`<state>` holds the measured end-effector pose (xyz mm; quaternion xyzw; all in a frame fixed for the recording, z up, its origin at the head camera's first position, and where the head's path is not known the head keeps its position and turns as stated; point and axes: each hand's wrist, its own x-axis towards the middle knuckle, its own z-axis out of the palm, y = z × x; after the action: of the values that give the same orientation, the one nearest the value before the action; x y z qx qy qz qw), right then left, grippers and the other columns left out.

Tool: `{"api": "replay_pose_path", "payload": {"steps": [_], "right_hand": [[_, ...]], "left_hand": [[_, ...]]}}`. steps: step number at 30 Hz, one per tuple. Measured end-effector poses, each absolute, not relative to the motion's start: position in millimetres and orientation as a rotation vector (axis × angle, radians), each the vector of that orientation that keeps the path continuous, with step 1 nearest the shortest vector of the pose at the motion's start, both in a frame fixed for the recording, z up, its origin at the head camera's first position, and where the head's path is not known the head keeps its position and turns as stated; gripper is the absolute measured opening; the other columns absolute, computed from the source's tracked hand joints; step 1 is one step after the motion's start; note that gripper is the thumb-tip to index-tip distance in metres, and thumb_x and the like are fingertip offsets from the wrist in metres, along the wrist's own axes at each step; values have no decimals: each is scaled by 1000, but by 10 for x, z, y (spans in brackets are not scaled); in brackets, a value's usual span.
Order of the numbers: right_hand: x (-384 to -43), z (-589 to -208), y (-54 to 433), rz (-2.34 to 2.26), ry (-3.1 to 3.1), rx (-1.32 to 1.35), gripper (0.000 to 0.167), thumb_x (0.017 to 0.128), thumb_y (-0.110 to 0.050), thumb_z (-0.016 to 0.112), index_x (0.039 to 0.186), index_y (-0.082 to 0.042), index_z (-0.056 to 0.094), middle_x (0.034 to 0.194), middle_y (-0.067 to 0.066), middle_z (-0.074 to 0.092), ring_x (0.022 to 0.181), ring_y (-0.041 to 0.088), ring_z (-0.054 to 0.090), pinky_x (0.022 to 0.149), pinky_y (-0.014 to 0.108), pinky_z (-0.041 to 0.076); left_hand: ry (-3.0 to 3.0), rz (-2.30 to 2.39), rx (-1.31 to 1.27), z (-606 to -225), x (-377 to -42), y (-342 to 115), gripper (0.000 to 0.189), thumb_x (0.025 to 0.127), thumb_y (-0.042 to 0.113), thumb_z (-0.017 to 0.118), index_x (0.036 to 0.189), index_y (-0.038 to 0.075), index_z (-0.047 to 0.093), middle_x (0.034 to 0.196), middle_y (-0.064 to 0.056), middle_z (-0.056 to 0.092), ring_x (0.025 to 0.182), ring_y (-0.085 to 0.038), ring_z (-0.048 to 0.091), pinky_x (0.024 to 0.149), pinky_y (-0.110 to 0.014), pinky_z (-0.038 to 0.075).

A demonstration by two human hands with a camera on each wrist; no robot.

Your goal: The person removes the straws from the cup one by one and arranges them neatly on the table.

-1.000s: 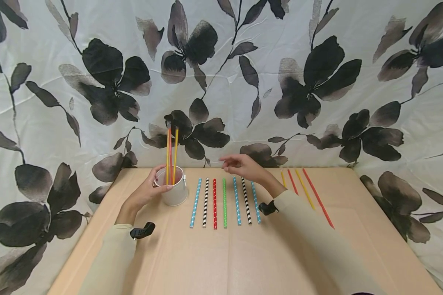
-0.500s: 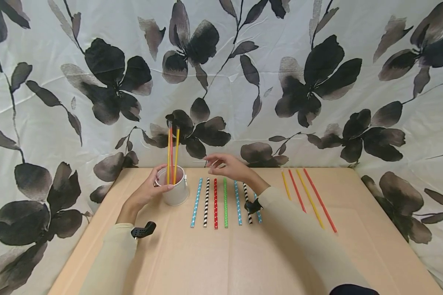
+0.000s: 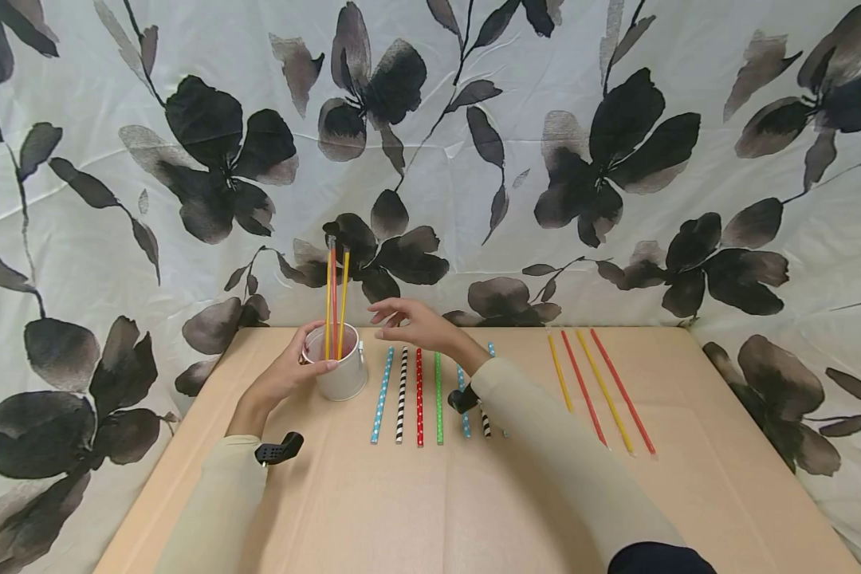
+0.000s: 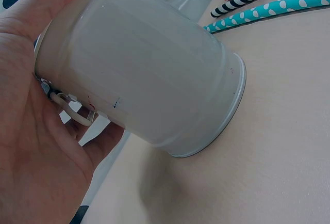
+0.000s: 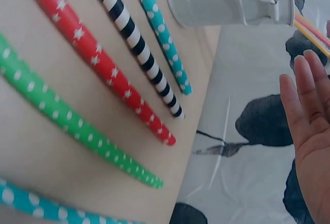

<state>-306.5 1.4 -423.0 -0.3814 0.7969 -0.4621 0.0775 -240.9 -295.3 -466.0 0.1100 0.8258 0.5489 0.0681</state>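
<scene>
My left hand [image 3: 281, 376] grips a small white metal pail [image 3: 341, 379] by its upper part, thumb on the near side and fingers round the back. In the left wrist view the pail [image 4: 144, 64] is tilted by the camera angle, its wire handle by the palm. Two yellow sticks [image 3: 344, 299] and a red one [image 3: 334, 299] lean upright in it. Right of the pail, my right hand [image 3: 418, 325] hovers above the far ends of patterned paper straws, holding nothing. Its fingers [image 5: 304, 87] point towards the coloured sticks in the right wrist view.
A row of patterned straws lies between pail and right arm: blue dotted [image 3: 383, 395], black striped [image 3: 401, 395], red starred [image 3: 419, 399], green dotted [image 3: 438, 406] and others partly under the forearm. Thin yellow and red sticks [image 3: 623, 391] lie right. A floral cloth [image 3: 502, 191] hangs behind the table.
My right hand has moved left over the straws towards the pail, its forearm uncovering more of the sticks at the right. The left hand keeps holding the pail in place.
</scene>
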Motion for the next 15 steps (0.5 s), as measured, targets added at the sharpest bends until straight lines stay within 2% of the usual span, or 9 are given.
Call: {"api": "replay_pose_path", "payload": {"steps": [5, 10, 15], "right_hand": [[-3054, -4232, -133, -1403, 2347, -1162, 53, 97, -20, 70, 147, -16, 53, 137, 11, 63, 121, 25, 62, 101, 36, 51], [-3053, -4243, -263, -1380, 2271, -1151, 61, 98, -22, 68, 154, -16, 43, 148, 12, 54, 134, 35, 53, 104, 37, 50], [-3023, -4251, -385, -1389, 2242, -1113, 66, 98, -19, 68, 157, -16, 39, 154, 9, 48, 138, 32, 49, 107, 38, 48]], "left_hand": [[2484, 1655, 335, -4660, -2406, -2972, 90, 92, 26, 75, 160, 25, 16, 162, -18, 18, 150, -43, 14, 115, -73, 15], [2474, 1654, 344, -4656, -2403, -2988, 90, 92, 26, 75, 160, 25, 16, 161, -18, 19, 149, -43, 16, 114, -73, 17], [2470, 1646, 353, -4657, -2400, -3007, 90, 92, 27, 75, 160, 25, 16, 162, -19, 18, 150, -44, 14, 114, -74, 15]]}}
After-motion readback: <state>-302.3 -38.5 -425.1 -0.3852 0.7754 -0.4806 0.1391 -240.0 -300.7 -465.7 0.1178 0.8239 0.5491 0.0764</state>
